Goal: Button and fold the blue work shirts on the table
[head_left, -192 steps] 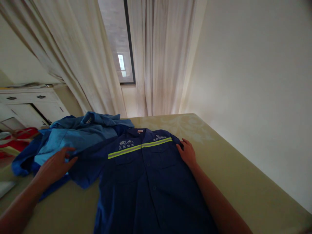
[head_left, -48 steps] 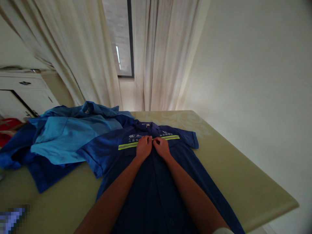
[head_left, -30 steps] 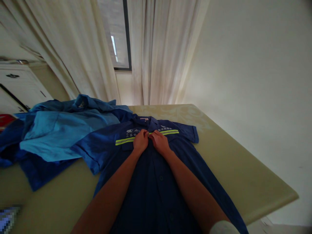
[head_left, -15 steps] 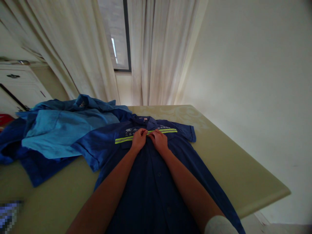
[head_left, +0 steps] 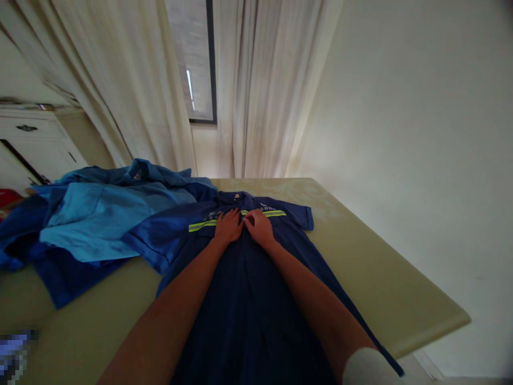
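A dark blue work shirt (head_left: 248,299) with a yellow reflective chest stripe lies face up on the pale green table (head_left: 372,283), collar away from me. My left hand (head_left: 227,228) and my right hand (head_left: 260,226) rest side by side at the middle of the chest, just under the stripe. Their fingertips meet at the shirt's front opening, bent and pressed onto the cloth there. What is between the fingertips is too small to make out. Both forearms lie along the shirt's front.
A heap of lighter blue garments (head_left: 92,219) covers the table's left side and overlaps the shirt's left sleeve. White curtains (head_left: 256,91) and a window hang behind the table. A white cabinet (head_left: 32,139) stands at far left, a bare wall at right.
Both hands have come off the shirt's shoulders to meet at the chest. In the last second they stayed there, sinking slightly flatter onto the cloth, while the view shifted a little.
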A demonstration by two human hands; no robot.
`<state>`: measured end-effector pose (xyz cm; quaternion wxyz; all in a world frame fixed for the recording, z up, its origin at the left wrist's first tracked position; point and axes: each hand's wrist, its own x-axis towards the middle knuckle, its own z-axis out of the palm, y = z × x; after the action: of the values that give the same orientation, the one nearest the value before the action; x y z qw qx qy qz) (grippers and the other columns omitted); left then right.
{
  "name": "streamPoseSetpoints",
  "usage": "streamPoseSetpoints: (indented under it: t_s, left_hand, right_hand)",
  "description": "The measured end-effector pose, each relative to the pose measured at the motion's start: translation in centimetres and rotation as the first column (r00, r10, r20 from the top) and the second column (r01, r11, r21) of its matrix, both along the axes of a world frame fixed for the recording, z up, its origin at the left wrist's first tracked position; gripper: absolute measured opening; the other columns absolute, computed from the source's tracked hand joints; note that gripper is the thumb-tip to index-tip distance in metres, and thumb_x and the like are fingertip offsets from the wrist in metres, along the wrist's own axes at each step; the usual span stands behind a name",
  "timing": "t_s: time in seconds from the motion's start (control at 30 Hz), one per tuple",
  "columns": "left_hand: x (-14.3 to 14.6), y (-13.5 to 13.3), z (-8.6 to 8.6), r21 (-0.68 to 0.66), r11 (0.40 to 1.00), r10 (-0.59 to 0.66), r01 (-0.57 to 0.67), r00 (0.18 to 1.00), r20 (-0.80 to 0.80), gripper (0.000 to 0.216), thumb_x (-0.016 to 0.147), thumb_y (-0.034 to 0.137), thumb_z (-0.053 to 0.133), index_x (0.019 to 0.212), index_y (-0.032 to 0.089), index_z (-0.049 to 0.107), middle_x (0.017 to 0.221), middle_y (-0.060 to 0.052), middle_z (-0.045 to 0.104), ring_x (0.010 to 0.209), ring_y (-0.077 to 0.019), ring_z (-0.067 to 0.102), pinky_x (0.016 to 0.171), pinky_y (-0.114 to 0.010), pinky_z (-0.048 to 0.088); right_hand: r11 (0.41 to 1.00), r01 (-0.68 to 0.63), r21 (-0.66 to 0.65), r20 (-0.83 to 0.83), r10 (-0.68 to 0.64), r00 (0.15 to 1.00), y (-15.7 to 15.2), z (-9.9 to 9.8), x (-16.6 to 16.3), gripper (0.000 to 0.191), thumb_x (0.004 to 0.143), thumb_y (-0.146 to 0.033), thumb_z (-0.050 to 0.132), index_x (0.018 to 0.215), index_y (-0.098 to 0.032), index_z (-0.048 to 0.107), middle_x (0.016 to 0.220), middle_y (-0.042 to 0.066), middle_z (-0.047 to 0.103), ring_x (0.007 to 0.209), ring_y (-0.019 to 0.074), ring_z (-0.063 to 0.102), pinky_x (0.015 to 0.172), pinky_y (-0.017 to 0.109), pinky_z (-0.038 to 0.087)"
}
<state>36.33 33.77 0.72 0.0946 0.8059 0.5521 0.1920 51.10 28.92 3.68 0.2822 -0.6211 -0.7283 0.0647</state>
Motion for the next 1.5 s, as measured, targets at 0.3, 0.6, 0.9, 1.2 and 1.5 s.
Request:
streamPoseSetpoints:
  t_s: [0.3,0.6,0.9,1.2,1.5]
  left_hand:
    - [-0.6,-2.0,1.1,0.138,0.955,-0.279,0.264,0.954,0.107,0.048,0.105,0.047,0.043,0.079,0.022,0.075,0.096,-0.010,0.073,0.104,-0.0246,0.066,0.104,-0.040,0.048]
    - [-1.8,-6.0,0.6,0.000,0.995,-0.093,0.102,0.903,0.419,0.023,0.099,0.032,0.049,0.085,0.021,0.063,0.081,-0.003,0.069,0.076,-0.0206,0.065,0.077,-0.032,0.049]
    - [-1.0,-6.1,0.7,-0.019,0.991,-0.082,0.135,0.703,0.707,0.028,0.092,0.044,0.057,0.085,0.019,0.068,0.081,-0.003,0.073,0.078,-0.0216,0.069,0.077,-0.032,0.052]
    - [-1.2,-6.3,0.3,0.010,0.945,-0.290,0.327,0.823,0.488,0.038,0.101,0.049,0.049,0.089,0.020,0.070,0.093,-0.006,0.072,0.090,-0.0227,0.065,0.084,-0.036,0.049]
    - [-1.7,-4.3,0.1,0.166,0.926,-0.343,0.338,0.939,-0.002,0.031,0.104,0.032,0.048,0.089,0.017,0.071,0.098,-0.010,0.067,0.092,-0.0239,0.063,0.085,-0.038,0.047]
  right_hand:
    - [0.996,-0.044,-0.078,0.216,0.060,0.975,-7.4,-1.5,0.1,0.013,0.103,-0.030,0.063,0.109,-0.023,0.070,0.111,0.007,0.069,0.104,0.0227,0.065,0.084,0.030,0.051]
    - [0.978,-0.200,0.062,0.344,0.167,0.924,-6.3,-1.3,-0.1,0.028,0.111,-0.026,0.044,0.106,-0.017,0.071,0.106,0.010,0.067,0.096,0.0216,0.065,0.085,0.030,0.050]
    - [0.995,-0.028,0.096,0.006,0.027,1.000,-5.9,-2.4,1.0,0.018,0.105,-0.034,0.062,0.094,-0.022,0.070,0.096,0.003,0.068,0.086,0.0179,0.066,0.077,0.027,0.048]
    - [0.979,-0.026,0.201,-0.255,0.077,0.964,-5.3,-2.4,2.2,0.006,0.096,-0.023,0.064,0.091,-0.021,0.066,0.085,0.002,0.066,0.072,0.0172,0.061,0.070,0.028,0.046]
    - [0.959,-0.271,-0.083,-0.109,0.261,0.959,-9.6,0.3,2.9,0.013,0.090,-0.027,0.078,0.097,-0.022,0.068,0.084,-0.002,0.068,0.073,0.0150,0.063,0.068,0.025,0.044]
